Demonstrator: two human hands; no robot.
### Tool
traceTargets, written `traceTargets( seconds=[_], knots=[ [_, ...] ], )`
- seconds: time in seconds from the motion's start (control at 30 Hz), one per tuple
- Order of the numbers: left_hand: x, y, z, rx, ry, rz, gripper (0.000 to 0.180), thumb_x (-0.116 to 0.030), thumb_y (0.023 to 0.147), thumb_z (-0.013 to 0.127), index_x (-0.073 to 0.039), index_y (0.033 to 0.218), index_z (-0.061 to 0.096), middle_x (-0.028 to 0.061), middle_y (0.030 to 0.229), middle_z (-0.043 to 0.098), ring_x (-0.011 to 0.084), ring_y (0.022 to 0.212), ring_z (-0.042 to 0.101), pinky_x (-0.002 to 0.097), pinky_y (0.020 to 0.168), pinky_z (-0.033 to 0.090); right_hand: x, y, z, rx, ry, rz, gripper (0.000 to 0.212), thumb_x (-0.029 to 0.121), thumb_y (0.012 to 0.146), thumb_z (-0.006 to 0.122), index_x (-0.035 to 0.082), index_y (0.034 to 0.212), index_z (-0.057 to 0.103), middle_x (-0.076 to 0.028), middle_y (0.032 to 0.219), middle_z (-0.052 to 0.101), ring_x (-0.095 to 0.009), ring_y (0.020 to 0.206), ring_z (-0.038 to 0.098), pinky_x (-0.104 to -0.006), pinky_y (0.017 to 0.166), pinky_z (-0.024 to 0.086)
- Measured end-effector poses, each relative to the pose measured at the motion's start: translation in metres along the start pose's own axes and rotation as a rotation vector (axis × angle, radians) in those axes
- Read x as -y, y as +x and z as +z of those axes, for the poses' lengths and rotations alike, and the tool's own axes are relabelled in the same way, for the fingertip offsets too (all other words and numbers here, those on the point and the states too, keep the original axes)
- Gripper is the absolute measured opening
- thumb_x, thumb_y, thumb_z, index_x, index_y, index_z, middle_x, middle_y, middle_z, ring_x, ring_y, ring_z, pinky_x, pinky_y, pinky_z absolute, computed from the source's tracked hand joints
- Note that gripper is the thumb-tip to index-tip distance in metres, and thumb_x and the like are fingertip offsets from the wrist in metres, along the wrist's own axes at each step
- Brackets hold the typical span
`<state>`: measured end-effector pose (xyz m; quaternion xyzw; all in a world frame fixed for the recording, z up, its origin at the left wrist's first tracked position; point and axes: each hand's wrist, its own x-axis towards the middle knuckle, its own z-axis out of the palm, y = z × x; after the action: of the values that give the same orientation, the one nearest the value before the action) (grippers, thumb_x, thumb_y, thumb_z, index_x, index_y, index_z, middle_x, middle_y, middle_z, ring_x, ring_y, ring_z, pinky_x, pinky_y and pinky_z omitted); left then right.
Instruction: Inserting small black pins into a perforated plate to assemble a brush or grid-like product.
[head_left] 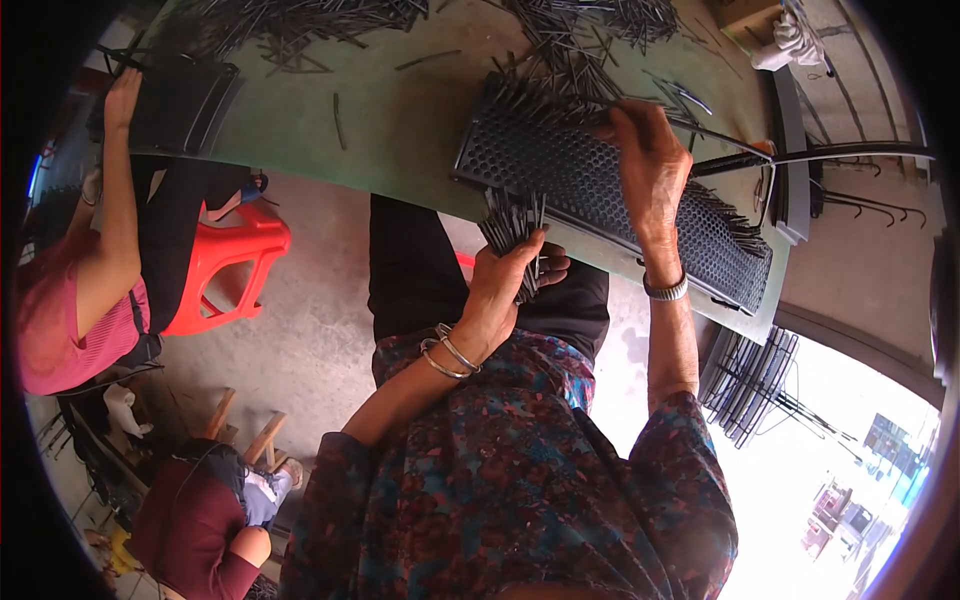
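Observation:
My left hand is closed round a bundle of thin dark rods, just off the table's near edge. Its upper ends fan out toward a long black tray with rows of round holes, lying aslant on the table. Over the tray's far edge, my right hand has thumb and fingertips pinched together; whatever they hold is too small or dark to make out. Many rods stick up along the tray's far left side, and more stand near its right end.
Heaps of loose rods cover the far part of the green tabletop. A black bar juts in at the right. On the left are a red stool and a person in pink; another person sits lower left.

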<state>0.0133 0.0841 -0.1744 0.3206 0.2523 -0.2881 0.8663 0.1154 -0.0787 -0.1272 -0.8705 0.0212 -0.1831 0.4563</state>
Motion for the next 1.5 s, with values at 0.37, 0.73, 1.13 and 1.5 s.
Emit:
traceTargets(
  seconds=[0.37, 0.73, 1.13, 1.5],
  knots=[
    [-0.002, -0.001, 0.004, 0.018, 0.004, 0.003, 0.023, -0.022, 0.093, 0.06, -0.003, 0.106, 0.06, 0.0129, 0.09, 0.067, 0.0232, 0.082, 0.067, 0.0345, 0.071, 0.057, 0.006, 0.003, -0.005, 0.049, -0.091, -0.081, 0.01, 0.006, 0.09, 0.059, 0.001, 0.097, 0.064, -0.008, 0.075, 0.07, -0.01, 0.07, 0.067, -0.0227, 0.064, 0.048],
    [-0.008, -0.01, 0.009, 0.0, 0.12, 0.009, 0.021, -0.023, 0.092, 0.063, -0.004, 0.101, 0.064, 0.0056, 0.078, 0.065, 0.0117, 0.066, 0.058, 0.0259, 0.054, 0.046, 0.013, 0.01, -0.012, 0.138, -0.176, -0.014, 0.014, 0.008, 0.09, 0.059, 0.0, 0.1, 0.065, -0.008, 0.077, 0.072, -0.011, 0.075, 0.069, -0.0226, 0.068, 0.05],
    [0.0, -0.002, 0.005, 0.076, 0.048, 0.087, 0.026, -0.025, 0.093, 0.062, 0.0, 0.099, 0.061, 0.0018, 0.069, 0.056, 0.0096, 0.059, 0.051, 0.026, 0.051, 0.041, -0.002, 0.006, 0.001, 0.109, -0.374, -0.286, 0.017, 0.013, 0.082, 0.069, 0.009, 0.098, 0.07, -0.008, 0.084, 0.062, -0.022, 0.069, 0.065, -0.0312, 0.063, 0.05],
    [-0.006, -0.006, 0.006, 0.11, 0.075, 0.061, 0.024, -0.026, 0.092, 0.063, -0.005, 0.102, 0.058, 0.0026, 0.076, 0.058, 0.0082, 0.06, 0.053, 0.0215, 0.047, 0.04, -0.007, 0.003, 0.004, 0.041, -0.487, -0.198, 0.016, 0.024, 0.086, 0.066, 0.016, 0.097, 0.073, -0.006, 0.084, 0.063, -0.026, 0.075, 0.062, -0.0359, 0.066, 0.049]
  ],
)
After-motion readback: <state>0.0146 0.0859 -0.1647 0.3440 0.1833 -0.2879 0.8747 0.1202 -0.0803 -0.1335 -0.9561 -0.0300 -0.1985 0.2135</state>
